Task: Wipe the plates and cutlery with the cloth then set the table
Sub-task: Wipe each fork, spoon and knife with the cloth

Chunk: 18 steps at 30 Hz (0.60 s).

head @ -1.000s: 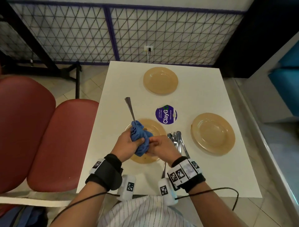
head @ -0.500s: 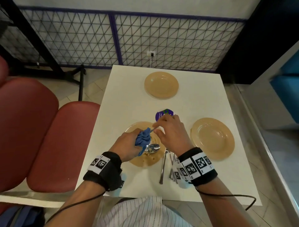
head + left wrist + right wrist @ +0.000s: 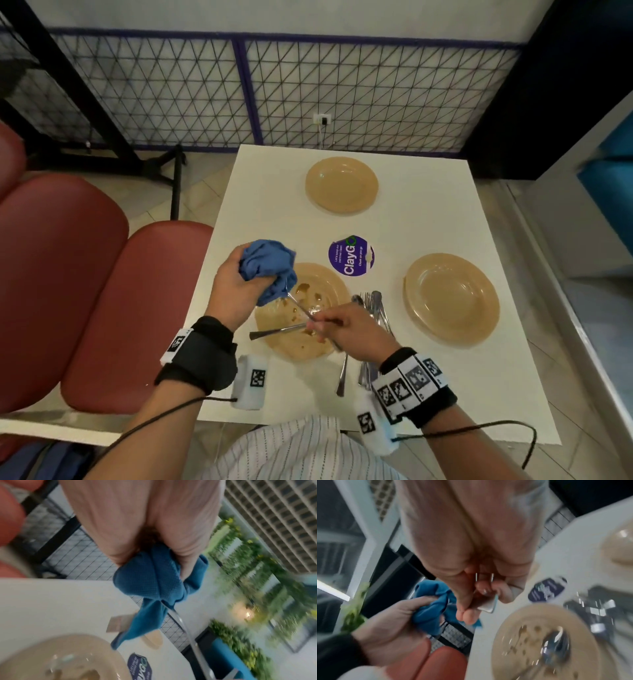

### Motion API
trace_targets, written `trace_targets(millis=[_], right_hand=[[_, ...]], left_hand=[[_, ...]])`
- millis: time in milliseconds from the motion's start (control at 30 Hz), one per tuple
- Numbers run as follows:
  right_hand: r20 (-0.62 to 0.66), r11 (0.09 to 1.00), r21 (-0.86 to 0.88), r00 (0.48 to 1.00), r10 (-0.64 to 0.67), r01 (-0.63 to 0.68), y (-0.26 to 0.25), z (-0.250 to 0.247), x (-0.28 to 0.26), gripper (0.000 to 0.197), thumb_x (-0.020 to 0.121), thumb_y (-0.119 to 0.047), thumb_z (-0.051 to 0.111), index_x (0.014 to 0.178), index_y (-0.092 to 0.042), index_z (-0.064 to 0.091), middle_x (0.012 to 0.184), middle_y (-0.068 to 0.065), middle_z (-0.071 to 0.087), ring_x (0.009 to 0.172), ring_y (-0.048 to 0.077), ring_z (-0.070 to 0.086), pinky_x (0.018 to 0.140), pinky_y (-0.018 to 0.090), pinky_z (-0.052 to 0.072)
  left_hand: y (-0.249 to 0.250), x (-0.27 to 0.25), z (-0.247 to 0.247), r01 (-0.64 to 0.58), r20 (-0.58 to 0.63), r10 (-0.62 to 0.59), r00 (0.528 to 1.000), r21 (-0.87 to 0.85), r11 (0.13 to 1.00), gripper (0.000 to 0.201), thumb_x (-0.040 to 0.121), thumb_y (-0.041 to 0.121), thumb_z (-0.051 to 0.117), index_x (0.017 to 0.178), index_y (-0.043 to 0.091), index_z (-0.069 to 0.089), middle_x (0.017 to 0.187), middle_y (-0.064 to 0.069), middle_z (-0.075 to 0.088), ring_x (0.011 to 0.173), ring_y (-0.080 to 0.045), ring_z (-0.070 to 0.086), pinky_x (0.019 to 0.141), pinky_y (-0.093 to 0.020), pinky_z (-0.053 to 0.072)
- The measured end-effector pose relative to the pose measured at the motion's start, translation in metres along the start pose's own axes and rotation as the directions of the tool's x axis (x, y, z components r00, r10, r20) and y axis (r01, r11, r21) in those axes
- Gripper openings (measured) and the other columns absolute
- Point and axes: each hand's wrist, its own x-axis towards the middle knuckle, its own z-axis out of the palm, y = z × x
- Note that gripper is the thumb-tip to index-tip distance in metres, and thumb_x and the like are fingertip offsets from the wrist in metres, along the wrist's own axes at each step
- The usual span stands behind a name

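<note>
My left hand (image 3: 236, 284) grips a bunched blue cloth (image 3: 270, 267) over the left rim of a stained tan plate (image 3: 322, 287). A thin metal utensil (image 3: 301, 308) runs from inside the cloth to my right hand (image 3: 342, 329), which pinches its handle; the working end is hidden in the cloth (image 3: 145, 577). The shaft (image 3: 185, 626) slants out of the cloth in the left wrist view. A spoon (image 3: 556, 646) lies on the stained plate (image 3: 513, 635), with its handle (image 3: 274, 332) pointing left. Two clean tan plates sit at the far middle (image 3: 342, 185) and right (image 3: 451, 298).
A pile of loose cutlery (image 3: 375, 308) lies between the stained plate and the right plate. A purple round sticker (image 3: 351, 255) marks the middle of the white table (image 3: 274, 205). Red seats (image 3: 102, 308) stand to the left. A mesh fence (image 3: 342, 92) runs behind the table.
My left hand has lifted the cloth up and to the left. A spoon now lies on the stained plate. My right hand has drawn back toward me, holding a utensil handle.
</note>
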Motion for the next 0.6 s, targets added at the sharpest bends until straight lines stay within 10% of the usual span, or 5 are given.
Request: trace_targets(millis=[133, 267, 400, 600], right_hand=[[-0.046, 0.973, 0.23, 0.999, 0.02, -0.009, -0.005, 0.024, 0.0, 0.023, 0.094, -0.012, 0.06, 0.078, -0.002, 0.074, 0.103, 0.005, 0.077, 0.103, 0.016, 0.07, 0.093, 0.033, 0.052], [-0.118, 0.961, 0.277, 0.993, 0.024, 0.01, -0.008, 0.027, 0.009, 0.024, 0.096, -0.015, 0.062, 0.084, 0.0, 0.075, 0.074, 0.001, 0.07, 0.066, 0.01, 0.061, 0.066, 0.028, 0.052], [-0.241, 0.972, 0.226, 0.971, -0.003, 0.059, -0.006, 0.027, 0.023, 0.025, 0.091, -0.01, 0.061, 0.072, 0.006, 0.065, 0.067, 0.021, 0.065, 0.061, 0.023, 0.056, 0.068, 0.048, 0.053], [-0.11, 0.991, 0.135, 0.993, 0.036, -0.021, 0.002, -0.011, 0.016, 0.017, 0.096, -0.011, 0.059, 0.087, -0.01, 0.074, 0.081, 0.008, 0.074, 0.058, 0.011, 0.065, 0.058, 0.02, 0.053]], left_hand=[[-0.018, -0.004, 0.026, 0.099, -0.173, -0.172, 0.97, -0.367, 0.925, 0.029, 0.091, 0.003, 0.066, 0.119, 0.012, 0.063, 0.115, -0.01, 0.07, 0.112, -0.029, 0.067, 0.09, -0.035, 0.056], [-0.016, -0.009, 0.053, 0.219, -0.024, -0.28, 0.96, -0.563, 0.797, 0.027, 0.102, 0.017, 0.052, 0.126, 0.008, 0.062, 0.119, -0.009, 0.071, 0.106, -0.022, 0.069, 0.073, -0.029, 0.058], [-0.017, -0.011, 0.071, 0.337, 0.064, -0.344, 0.937, -0.432, 0.837, 0.03, 0.101, 0.027, 0.054, 0.125, 0.012, 0.064, 0.119, -0.013, 0.072, 0.107, -0.028, 0.07, 0.092, -0.044, 0.057], [-0.021, -0.007, 0.059, 0.258, 0.174, -0.229, 0.958, -0.163, 0.952, 0.03, 0.1, 0.027, 0.057, 0.125, 0.013, 0.064, 0.117, -0.006, 0.073, 0.109, -0.021, 0.069, 0.097, -0.037, 0.054]])
